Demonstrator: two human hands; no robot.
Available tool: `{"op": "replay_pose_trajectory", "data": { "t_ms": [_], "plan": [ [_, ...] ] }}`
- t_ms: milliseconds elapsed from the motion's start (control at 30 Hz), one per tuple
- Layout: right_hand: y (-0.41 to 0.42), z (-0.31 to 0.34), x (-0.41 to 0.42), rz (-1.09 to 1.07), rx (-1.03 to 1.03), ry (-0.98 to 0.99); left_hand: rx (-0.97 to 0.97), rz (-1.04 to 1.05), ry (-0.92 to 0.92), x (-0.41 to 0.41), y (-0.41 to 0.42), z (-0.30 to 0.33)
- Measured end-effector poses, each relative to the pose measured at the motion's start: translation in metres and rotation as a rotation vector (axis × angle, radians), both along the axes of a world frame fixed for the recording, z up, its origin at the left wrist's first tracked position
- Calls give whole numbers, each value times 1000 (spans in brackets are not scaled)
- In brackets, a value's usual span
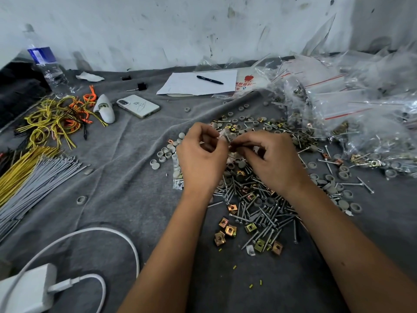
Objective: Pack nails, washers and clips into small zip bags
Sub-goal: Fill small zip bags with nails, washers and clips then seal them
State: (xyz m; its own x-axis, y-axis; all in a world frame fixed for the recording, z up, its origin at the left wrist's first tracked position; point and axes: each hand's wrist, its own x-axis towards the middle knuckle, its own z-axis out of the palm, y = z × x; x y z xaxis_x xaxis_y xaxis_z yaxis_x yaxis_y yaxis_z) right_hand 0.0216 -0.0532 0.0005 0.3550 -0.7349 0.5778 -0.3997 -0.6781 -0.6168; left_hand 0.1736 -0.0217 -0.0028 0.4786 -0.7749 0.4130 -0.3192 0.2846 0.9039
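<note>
1. Left hand (202,154) and right hand (274,159) meet above the nail pile (255,206), fingers curled.
2. Both pinch a small zip bag (224,137) between their fingertips.

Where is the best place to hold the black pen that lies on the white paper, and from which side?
Grip the black pen at mid-barrel, coming straight down from above. It lies flat on the white paper, with bare paper on both long sides, so the fingers could probably close across its narrow width unobstructed.
</note>
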Motion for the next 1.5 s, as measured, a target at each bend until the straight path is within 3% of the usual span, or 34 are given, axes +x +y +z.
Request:
{"op": "replay_pose_trajectory", "data": {
  "t_ms": [133,267,433,500,633,700,800,900,1100,1200,1333,1400,1500],
  "plan": [
    [-1,-2,4,-79,-151,5,-52,43,130,-1,2,4],
    [6,-3,9,87,-43,60,-84,9,289,2,2,7],
    [7,1,11,83,-52,-52,-150,-132,369,2,4,10],
    [8,4,12,63,-58,-106,-186,-107,340,3,4,10],
    [12,8,9,70,62,-285,-128,72,94,7,4,3],
    [13,12,5,99,145,-429,-40,-6,75,8,5,3],
    [11,19,1,91,165,-588,96,-303,125,6,4,3],
    [5,22,-3,52,174,-714,169,-502,65,-1,6,0],
    [-2,22,-11,-5,229,-894,187,-604,5,-2,5,-4],
    [-5,19,-11,-80,348,-851,155,-575,41,1,4,-4],
    [-6,12,-9,-93,635,-633,121,-508,114,1,1,-6],
    [-6,8,-8,-116,619,-506,125,-474,152,0,0,-6],
    [-7,6,-9,-110,582,-530,213,-414,173,4,-1,-7]
  ]
}}
